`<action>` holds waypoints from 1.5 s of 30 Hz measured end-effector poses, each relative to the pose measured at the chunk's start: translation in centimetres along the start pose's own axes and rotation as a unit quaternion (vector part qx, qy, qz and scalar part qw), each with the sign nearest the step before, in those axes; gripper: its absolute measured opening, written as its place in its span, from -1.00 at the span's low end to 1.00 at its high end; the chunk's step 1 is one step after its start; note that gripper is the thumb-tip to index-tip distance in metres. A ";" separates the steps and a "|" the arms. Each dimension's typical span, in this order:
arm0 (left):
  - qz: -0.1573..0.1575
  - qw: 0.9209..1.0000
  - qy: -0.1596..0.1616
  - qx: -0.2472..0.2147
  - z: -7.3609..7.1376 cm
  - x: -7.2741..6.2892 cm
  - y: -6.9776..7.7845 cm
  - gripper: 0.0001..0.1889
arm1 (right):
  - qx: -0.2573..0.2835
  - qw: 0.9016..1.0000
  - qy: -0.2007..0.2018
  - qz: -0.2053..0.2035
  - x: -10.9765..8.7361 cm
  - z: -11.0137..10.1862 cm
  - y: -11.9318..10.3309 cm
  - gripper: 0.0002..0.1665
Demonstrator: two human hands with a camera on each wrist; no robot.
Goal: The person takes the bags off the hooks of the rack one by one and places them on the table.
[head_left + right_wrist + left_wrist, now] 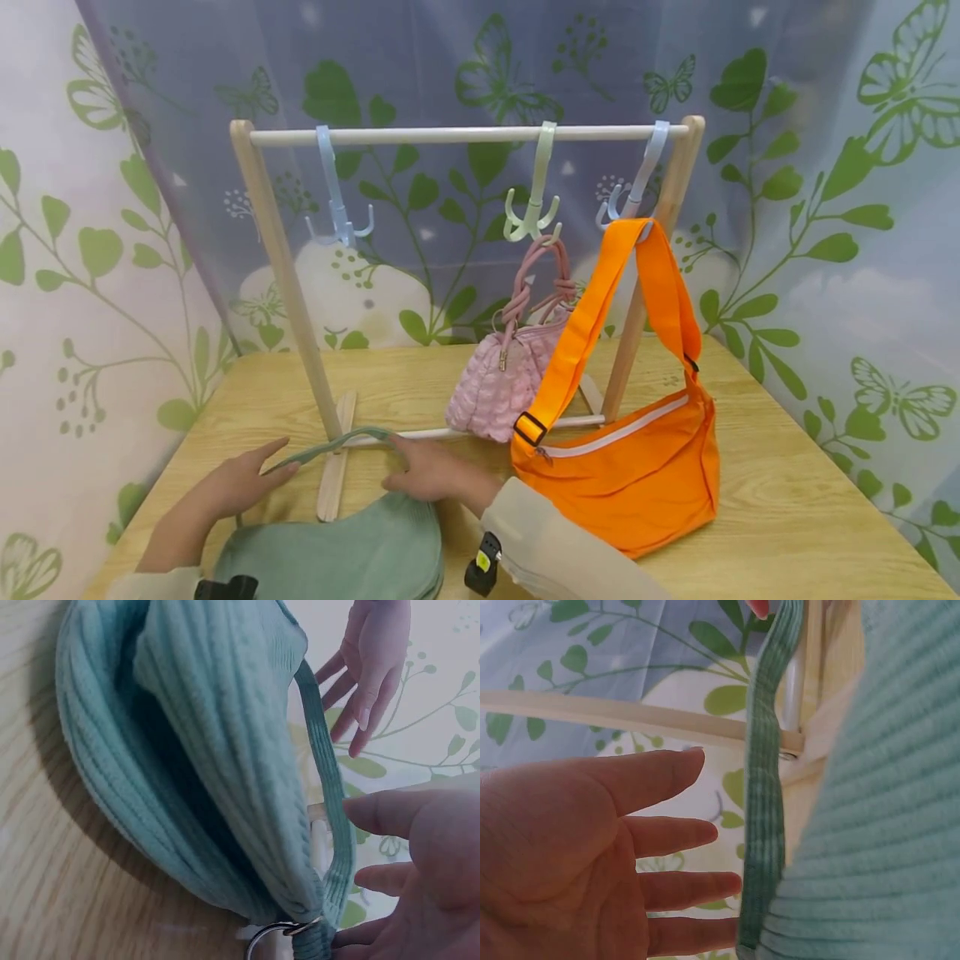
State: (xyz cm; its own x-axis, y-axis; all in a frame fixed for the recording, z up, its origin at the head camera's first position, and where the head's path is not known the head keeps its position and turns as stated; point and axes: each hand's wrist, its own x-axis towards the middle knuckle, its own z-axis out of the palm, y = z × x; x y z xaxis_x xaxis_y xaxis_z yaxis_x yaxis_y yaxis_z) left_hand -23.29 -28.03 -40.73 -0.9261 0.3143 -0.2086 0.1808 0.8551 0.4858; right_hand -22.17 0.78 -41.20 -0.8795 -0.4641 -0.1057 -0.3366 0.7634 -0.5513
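Head view, green bag (337, 554), rack (435, 136) behind, orange bag (622, 479) near

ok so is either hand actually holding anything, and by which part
Nothing appears gripped: the left hand and right hand are open at the strap of the green bag, neither curled around it.

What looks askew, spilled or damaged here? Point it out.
The orange bag on the right-hand blue hook is askew: its white zipper slopes upward to the right in the head view rather than running level. I see nothing spilled or damaged.
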 end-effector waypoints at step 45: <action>0.239 0.959 0.147 0.043 -0.5 -5.1 14.1 -0.66 | -0.067 0.964 0.218 -0.135 -9.5 -6.9 -2.9 -0.76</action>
State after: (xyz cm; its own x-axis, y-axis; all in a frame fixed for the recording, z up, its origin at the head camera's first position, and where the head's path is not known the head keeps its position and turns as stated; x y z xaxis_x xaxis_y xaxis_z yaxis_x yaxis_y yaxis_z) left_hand -16.18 -17.82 -32.39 -0.7811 0.5606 0.2748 0.6235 0.6770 0.3910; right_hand -15.11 6.10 -32.89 -0.8015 -0.4431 0.4017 -0.5881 0.7061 -0.3945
